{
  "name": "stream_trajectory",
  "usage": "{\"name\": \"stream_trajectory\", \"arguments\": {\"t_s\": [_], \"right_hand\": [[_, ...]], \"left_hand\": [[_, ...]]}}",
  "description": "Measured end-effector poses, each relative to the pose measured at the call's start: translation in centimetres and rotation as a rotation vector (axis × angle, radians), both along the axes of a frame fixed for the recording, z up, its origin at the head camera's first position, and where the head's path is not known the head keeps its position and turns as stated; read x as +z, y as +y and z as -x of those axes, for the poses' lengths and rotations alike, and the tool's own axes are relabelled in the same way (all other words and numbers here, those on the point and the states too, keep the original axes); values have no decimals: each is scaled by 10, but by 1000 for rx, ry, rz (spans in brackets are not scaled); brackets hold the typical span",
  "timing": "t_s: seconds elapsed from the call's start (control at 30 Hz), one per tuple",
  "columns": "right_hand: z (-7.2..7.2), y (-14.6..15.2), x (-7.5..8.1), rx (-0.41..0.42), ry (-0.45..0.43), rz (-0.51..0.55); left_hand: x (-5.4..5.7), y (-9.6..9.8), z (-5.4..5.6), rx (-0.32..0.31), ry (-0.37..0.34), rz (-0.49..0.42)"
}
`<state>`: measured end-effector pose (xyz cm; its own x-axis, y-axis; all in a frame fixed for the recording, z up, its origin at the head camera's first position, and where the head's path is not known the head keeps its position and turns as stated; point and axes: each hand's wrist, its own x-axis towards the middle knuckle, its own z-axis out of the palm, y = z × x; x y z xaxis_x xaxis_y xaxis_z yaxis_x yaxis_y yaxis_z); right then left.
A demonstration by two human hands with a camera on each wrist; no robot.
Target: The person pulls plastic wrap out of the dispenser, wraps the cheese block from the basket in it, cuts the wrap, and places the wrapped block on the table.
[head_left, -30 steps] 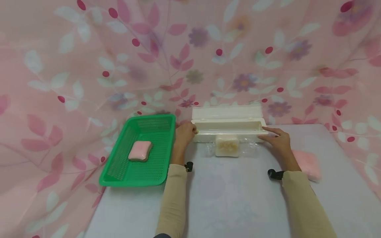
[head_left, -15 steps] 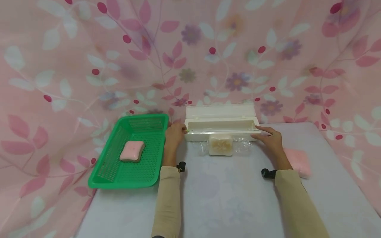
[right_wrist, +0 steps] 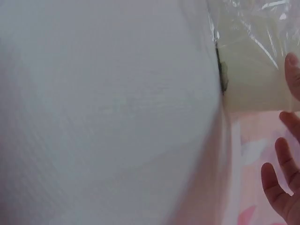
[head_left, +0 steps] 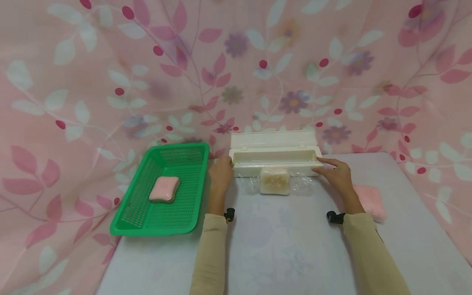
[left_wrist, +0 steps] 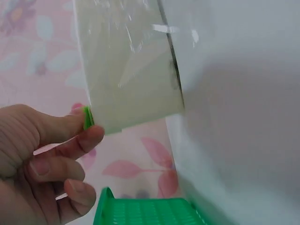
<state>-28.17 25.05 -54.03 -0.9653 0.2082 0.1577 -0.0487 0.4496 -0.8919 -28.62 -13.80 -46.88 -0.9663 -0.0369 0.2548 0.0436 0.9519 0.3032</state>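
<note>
A long white cling film box [head_left: 273, 169] stands with its lid raised against the backdrop. My left hand [head_left: 221, 174] is at its left end; in the left wrist view, thumb and index finger pinch a small green slide cutter [left_wrist: 88, 118] at the box edge. My right hand [head_left: 336, 175] holds the right end, thumb on the front face, other fingers spread. From the box front, clear film [head_left: 300, 182] hangs over a cream bar with a tan patch [head_left: 274, 181], which looks like soap, on the table.
At left a green plastic basket [head_left: 182, 219] contains a pink soap-like bar [head_left: 164, 189]. Another pink bar [head_left: 371, 203], apparently wrapped, lies beside my right forearm. Behind the pale table [head_left: 280, 250] hangs a pink floral cloth [head_left: 236, 69].
The head view has shifted slightly. My left hand has moved a little right and nearer at the box's left end. My right hand, the box and the cream bar keep their places.
</note>
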Motion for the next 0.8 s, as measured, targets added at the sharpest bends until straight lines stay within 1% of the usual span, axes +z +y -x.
{"name": "stream_trajectory", "arguments": {"t_s": [0.1, 0.17, 0.23, 0.3, 0.4, 0.47, 0.53, 0.63, 0.73, 0.8], "right_hand": [[-4, -4, 4, 31, 76, -116], [-6, -7, 7, 46, 112, -187], [-10, -9, 9, 59, 126, -245], [-14, -11, 11, 72, 125, -289], [-20, -14, 13, 92, 126, -351], [-25, -16, 15, 82, 124, -380], [-29, -18, 16, 61, 123, -394], [-34, -22, 16, 41, 131, -370], [-36, -24, 15, 76, 166, -305], [-36, -26, 15, 103, 191, -266]], "left_hand": [[-4, 6, -7, 7, -12, -48], [-9, 9, -12, -1, -15, -74], [-18, 13, -17, -20, -26, -122], [-27, 17, -21, -43, -51, -179], [-42, 22, -27, -91, -90, -287], [-47, 24, -29, -125, -106, -364], [-51, 26, -31, -157, -114, -426], [-52, 27, -32, -194, -139, -497], [-52, 26, -32, -227, -168, -540], [-52, 26, -32, -259, -179, -560]]}}
